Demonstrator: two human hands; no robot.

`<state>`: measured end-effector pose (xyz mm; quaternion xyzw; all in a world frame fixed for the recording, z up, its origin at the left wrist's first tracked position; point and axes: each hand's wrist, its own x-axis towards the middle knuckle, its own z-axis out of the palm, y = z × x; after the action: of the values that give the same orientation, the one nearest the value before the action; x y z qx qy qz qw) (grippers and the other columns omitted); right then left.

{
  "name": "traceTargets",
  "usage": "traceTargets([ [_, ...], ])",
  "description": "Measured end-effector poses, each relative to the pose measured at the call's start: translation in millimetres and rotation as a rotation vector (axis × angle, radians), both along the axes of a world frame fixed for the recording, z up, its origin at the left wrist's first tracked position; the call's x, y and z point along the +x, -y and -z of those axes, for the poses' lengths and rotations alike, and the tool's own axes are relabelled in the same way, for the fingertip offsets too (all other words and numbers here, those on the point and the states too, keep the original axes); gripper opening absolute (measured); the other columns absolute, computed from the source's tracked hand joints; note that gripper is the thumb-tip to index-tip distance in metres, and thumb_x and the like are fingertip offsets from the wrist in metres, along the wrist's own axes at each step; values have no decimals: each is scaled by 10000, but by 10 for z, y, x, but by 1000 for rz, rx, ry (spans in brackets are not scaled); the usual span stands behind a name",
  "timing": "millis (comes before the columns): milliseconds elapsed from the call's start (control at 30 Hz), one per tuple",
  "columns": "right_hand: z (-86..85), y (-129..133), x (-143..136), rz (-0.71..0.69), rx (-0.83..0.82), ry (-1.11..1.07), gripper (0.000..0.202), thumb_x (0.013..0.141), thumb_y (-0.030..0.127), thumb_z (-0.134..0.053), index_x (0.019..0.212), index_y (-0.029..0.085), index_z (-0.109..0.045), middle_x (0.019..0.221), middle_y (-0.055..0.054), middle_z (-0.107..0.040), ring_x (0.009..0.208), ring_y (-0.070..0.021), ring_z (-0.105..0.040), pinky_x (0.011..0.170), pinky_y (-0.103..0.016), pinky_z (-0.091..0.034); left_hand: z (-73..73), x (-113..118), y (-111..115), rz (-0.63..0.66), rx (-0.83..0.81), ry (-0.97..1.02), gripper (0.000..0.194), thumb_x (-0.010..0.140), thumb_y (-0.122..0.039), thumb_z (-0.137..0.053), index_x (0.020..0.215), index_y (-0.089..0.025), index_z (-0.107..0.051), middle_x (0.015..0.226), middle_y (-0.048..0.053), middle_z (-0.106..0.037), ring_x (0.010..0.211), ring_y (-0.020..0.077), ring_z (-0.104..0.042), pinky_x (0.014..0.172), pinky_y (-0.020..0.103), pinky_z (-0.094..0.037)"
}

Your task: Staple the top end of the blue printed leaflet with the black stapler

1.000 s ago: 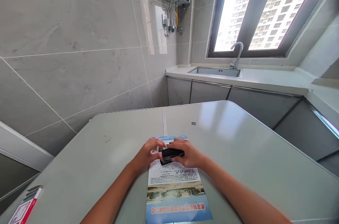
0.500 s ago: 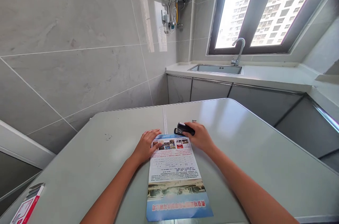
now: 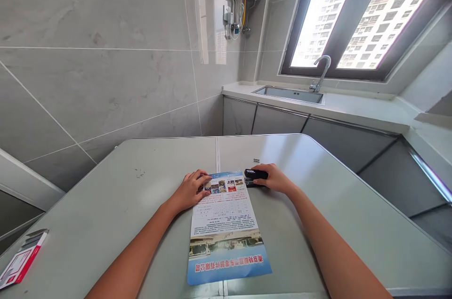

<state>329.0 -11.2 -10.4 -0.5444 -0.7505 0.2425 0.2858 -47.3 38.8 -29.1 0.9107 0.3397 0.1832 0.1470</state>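
A printed sheet (image 3: 226,223) with blue ends and a building photo lies flat on the pale table (image 3: 169,252). My left hand (image 3: 192,189) rests on its upper left corner, fingers spread and holding nothing. Beside the sheet's upper right edge is a black stapler (image 3: 256,174), with my right hand (image 3: 275,178) closed around its right end. The stapler lies level at the table surface, its jaw end pointing left toward the paper. Just beyond it sits a small strip of staples (image 3: 256,160).
A red and white pack (image 3: 23,261) lies at the table's left edge. Some tiny loose staples (image 3: 140,173) are at the left. Behind the table stand a counter with a sink (image 3: 289,94) and a faucet (image 3: 322,72).
The stapler in my right hand has moved off the sheet's top edge to its right side and turned. The staple strip shows fully now. The view has shifted slightly.
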Motion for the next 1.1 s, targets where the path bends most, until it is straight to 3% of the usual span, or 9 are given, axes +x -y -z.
traceTargets([
  [133, -47, 43, -141, -72, 16, 26, 301, 813, 299, -734, 1103, 222, -752, 984, -39, -771, 878, -223, -687, 812, -336, -527, 13, -15, 4, 10, 1, 10, 441, 933, -321, -686, 1366, -285, -616, 1364, 98, -572, 1273, 290, -560, 1143, 526, -381],
  [300, -61, 62, -232, -100, 60, 9, 423, 850, 251, -687, 1272, 266, -677, 1160, -47, -750, 1025, -241, -680, 945, -393, -514, -34, -45, 17, 25, -31, 13, 421, 922, -301, -706, 1338, -292, -644, 1352, 98, -578, 1275, 296, -564, 1144, 528, -371],
  [400, -72, 66, -229, -108, 53, 13, 411, 870, 261, -666, 1280, 282, -681, 1202, -43, -744, 1064, -246, -677, 972, -400, -511, -52, -62, 19, 30, -42, 26, 414, 912, -298, -718, 1321, -294, -655, 1372, 98, -578, 1278, 298, -566, 1145, 530, -364],
  [667, -48, 68, -282, -33, 48, 61, 413, 857, 295, -693, 1270, 297, -702, 1140, -39, -760, 1011, -252, -682, 961, -427, -519, 5, -89, 17, 72, -34, 36, 414, 869, -325, -755, 1278, -314, -690, 1366, 81, -592, 1234, 297, -584, 1127, 504, -370],
  [867, -81, 87, -285, 24, 40, -18, 419, 858, 351, -698, 1271, 277, -697, 1156, -49, -758, 987, -250, -690, 917, -408, -538, -74, -115, 42, 57, -31, 40, 335, 892, -331, -727, 1226, -308, -731, 1355, 78, -598, 1214, 297, -589, 1117, 502, -377],
  [1100, -95, 110, -354, -30, 53, 79, 423, 856, 318, -697, 1279, 308, -710, 1135, -41, -765, 979, -260, -677, 932, -434, -527, -89, -94, 68, 56, -51, 53, 321, 896, -362, -725, 1210, -299, -746, 1363, 86, -591, 1213, 298, -589, 1116, 517, -388],
])
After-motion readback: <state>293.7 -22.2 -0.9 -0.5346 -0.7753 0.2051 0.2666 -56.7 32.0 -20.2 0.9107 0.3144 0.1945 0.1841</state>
